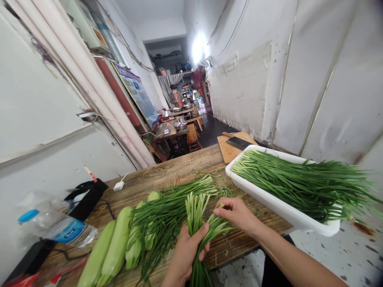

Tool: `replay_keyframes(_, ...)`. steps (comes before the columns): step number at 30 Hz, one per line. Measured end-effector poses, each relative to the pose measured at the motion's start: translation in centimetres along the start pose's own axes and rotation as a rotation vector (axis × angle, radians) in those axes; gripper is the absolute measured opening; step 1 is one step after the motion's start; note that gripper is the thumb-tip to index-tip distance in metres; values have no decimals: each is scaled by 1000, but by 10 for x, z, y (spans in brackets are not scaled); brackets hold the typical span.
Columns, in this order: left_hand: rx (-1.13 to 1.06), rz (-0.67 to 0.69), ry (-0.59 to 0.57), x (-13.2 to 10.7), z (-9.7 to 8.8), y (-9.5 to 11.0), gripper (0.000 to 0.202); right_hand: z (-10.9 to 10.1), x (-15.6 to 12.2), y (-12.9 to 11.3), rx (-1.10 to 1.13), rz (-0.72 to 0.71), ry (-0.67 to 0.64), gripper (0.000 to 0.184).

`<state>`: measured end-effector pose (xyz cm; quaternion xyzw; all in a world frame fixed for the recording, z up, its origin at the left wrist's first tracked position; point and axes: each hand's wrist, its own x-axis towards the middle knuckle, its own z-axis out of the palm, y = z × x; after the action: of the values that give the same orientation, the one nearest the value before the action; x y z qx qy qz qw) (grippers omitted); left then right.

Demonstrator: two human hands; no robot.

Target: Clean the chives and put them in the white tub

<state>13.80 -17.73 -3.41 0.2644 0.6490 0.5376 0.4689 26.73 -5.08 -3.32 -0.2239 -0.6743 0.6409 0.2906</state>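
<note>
A bunch of garlic chives [196, 213] is wrapped in my left hand [189, 248], its pale cut ends pointing up and its green leaves hanging below. My right hand [235, 213] pinches some chive stalks at the right side of that bunch, thumb and forefinger closed together. Behind my left hand, a loose pile of chives [175, 199] lies on the wooden table [191, 161], partly over several pale green zucchini [118, 243]. To the right, a white plastic tub [278, 207] holds a large heap of chives [293, 179] whose leaf tips hang over its far right end.
A cleaver [239, 142] rests on a wooden cutting board [226, 149] behind the tub. At left are a water bottle [64, 229], a black box [86, 199] and a white plug [119, 185]. A person [176, 95] stands at a far table with bowls.
</note>
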Motion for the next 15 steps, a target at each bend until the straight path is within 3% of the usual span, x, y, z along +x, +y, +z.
replay_keyframes(3,-2,6,25,-1,1,0,46,0,0,1,-18,36,21,30)
replay_keyframes(8,10,15,7,-2,2,2,45,-1,-3,1,7,-57,-14,28)
replay_keyframes(12,36,41,-27,-3,3,0,43,0,-6,0,14,-17,-3,26)
replay_keyframes(15,24,42,-30,-3,2,-1,41,-1,-7,-5,-20,-62,-23,27)
